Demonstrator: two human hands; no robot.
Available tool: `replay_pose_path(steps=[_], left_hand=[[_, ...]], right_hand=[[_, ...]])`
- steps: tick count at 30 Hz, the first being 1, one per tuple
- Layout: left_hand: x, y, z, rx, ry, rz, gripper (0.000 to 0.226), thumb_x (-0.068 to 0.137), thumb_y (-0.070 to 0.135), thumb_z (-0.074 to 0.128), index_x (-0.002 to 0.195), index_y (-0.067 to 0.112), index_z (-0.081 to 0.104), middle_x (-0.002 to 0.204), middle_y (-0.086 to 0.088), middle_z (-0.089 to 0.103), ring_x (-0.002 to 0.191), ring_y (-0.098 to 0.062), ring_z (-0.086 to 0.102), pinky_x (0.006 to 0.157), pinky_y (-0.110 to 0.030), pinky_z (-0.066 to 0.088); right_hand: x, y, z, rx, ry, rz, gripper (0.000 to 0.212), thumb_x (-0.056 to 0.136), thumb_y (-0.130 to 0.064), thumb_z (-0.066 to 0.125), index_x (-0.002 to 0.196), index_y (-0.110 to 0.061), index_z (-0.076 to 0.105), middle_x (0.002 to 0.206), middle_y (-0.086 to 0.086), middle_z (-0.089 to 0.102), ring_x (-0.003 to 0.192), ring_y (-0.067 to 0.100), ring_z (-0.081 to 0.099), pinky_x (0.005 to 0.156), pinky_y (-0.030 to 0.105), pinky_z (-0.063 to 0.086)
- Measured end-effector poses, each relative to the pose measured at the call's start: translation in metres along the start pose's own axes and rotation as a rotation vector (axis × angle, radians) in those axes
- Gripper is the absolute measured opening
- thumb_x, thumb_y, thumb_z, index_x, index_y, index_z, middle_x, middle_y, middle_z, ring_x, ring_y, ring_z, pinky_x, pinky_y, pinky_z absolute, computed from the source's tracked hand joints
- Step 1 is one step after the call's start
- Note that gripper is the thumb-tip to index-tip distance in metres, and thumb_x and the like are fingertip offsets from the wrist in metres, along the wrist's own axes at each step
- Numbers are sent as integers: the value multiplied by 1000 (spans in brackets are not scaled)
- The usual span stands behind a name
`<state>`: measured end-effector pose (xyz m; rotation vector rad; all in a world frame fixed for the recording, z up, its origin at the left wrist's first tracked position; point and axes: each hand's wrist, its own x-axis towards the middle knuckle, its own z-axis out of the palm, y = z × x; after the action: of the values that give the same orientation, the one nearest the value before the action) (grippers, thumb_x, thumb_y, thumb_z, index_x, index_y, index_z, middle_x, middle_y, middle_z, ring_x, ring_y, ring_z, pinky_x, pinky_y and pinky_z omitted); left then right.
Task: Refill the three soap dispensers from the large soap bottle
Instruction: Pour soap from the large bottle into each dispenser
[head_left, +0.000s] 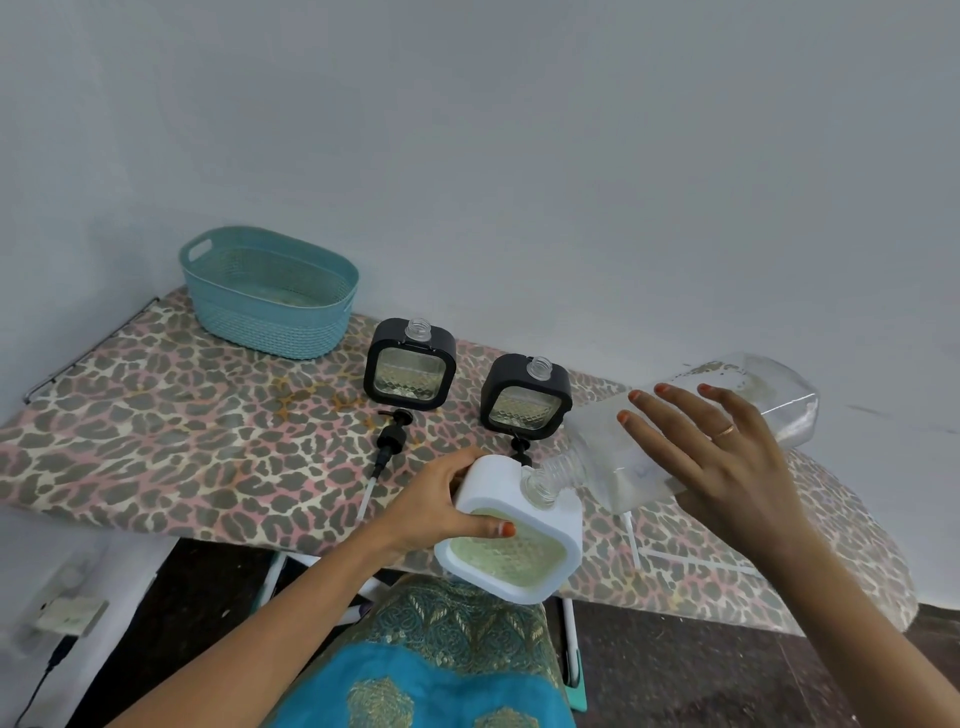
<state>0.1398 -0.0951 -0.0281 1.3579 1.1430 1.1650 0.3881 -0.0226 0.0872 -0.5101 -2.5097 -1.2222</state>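
A: Tilting the white dispenser (511, 545) at the board's (208, 441) near edge, why?
B: So its mouth meets the neck of the large soap bottle (613, 457). My left hand (441, 499) curls round the dispenser; my right hand (727, 467) lies splayed, fingers nearly straight, over the bottle.

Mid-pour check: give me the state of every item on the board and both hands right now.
White dispenser: uncapped, tilted, gripped by left hand.
Large soap bottle: uncapped, tipped, mouth at white dispenser's neck, right hand spread across it.
Left black dispenser: upright, uncapped.
Right black dispenser: upright, uncapped.
Left pump: off, lying on board.
Right pump: off, partly hidden.
Basket: upright.
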Motion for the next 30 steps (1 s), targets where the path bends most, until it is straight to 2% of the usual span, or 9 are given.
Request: replay_pose_path(steps=[2,6,8,11,14,19,24,27,30], left_hand=[[0,0,0,-8,1,5,50,61,8,83,90,34,51,93,17,52,78,22,55,67,-3,45],[0,3,0,-10,12,0,56,47,37,82,97,30,56,97,8,60,86,6,60,80,-20,53],[0,5,1,-23,22,3,61,43,41,79,98,32,57,96,8,62,87,1,62,79,-24,54],[-1,12,3,-36,29,20,62,42,38,81,99,32,57,95,10,64,84,3,63,72,-19,53],[3,20,6,-39,19,33,60,48,28,86,100,29,56,96,6,64,83,2,64,71,-19,53],[15,29,15,-71,62,39,64,43,41,78,101,28,57,98,0,65,91,-16,64,73,-27,56],[38,36,28,-74,91,62,60,43,41,79,98,30,57,96,-1,64,87,-15,64,72,-30,56],[55,36,37,-67,114,65,57,51,30,85,100,30,56,102,-3,63,94,-22,62,78,-33,55],[78,36,51,-52,115,76,50,64,11,82,99,32,53,99,6,60,94,-16,60,80,-29,53]], right_hand=[[-3,-4,0,29,-12,45,71,56,6,74,120,-10,48,114,12,67,102,30,65,89,44,38],[-9,-11,-1,120,-51,175,73,53,3,72,120,-10,47,113,11,67,101,30,65,86,42,40],[-15,-16,0,177,-90,262,77,51,-5,79,120,-11,47,113,10,67,101,29,64,86,40,40],[-21,-24,-1,297,-108,424,85,48,-21,90,120,-12,45,111,11,67,97,29,64,84,39,43],[-22,-31,-5,402,-48,572,78,56,-37,85,117,-10,45,105,15,67,88,33,67,73,43,51],[-27,-34,-7,632,-38,894,82,57,-27,87,126,-5,47,114,15,63,95,36,63,70,35,47],[-46,-28,-2,823,2,1143,81,64,-26,81,132,-10,41,123,9,56,103,22,53,72,27,38],[-60,-22,3,885,31,1226,78,66,-23,80,131,-11,41,122,6,55,101,16,50,71,23,37],[-76,-18,10,918,47,1291,76,65,-22,82,128,-10,42,119,5,55,101,17,50,71,18,38]])
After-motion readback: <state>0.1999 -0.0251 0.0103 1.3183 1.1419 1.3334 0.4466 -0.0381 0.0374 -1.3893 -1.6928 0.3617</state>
